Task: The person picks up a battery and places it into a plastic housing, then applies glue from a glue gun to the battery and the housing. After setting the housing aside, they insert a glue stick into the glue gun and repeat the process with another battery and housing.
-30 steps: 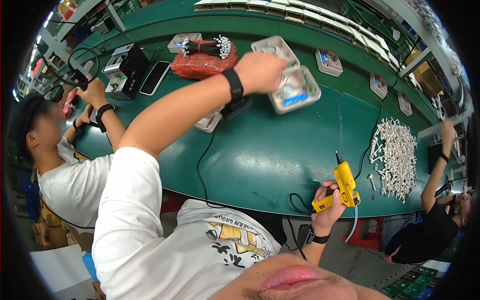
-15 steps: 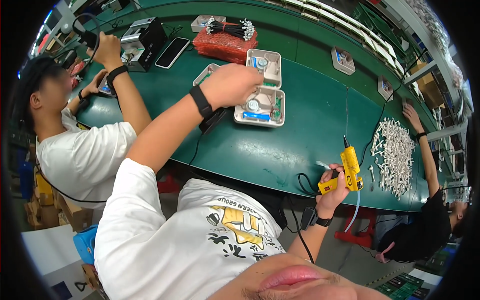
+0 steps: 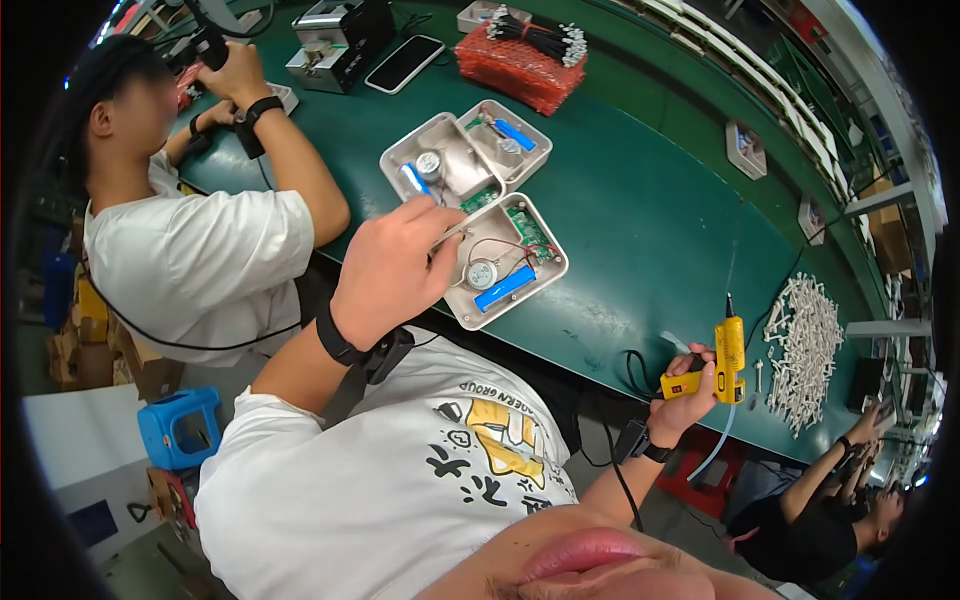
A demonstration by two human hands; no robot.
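My left hand (image 3: 395,265) is closed on the left rim of the nearest white plastic case (image 3: 558,262), with its thumb at the inside edge. Inside this case are a blue cylindrical battery (image 3: 505,289), a round silver component (image 3: 481,274), a green circuit board (image 3: 530,232) and thin wires. Two more open cases touch it on the far side: a left case (image 3: 392,150) partly behind my fingers, and a right case (image 3: 541,158). My right hand (image 3: 688,397) grips a yellow glue gun (image 3: 732,350), nozzle pointing away from me. A pale glue stick (image 3: 714,445) hangs from its back.
White plastic parts lie piled (image 3: 803,350) at the right. A red bubble-wrapped bundle (image 3: 520,68), black cables (image 3: 530,38), a phone (image 3: 404,65) and a metal-fronted machine (image 3: 340,45) stand farther back. Co-workers sit on both sides. A black cord (image 3: 635,370) loops beside my right hand.
My left hand has come nearer and now grips the near case, which has turned and shifted nearer. The glue gun stays in my right hand. The right co-worker's arm has drawn back.
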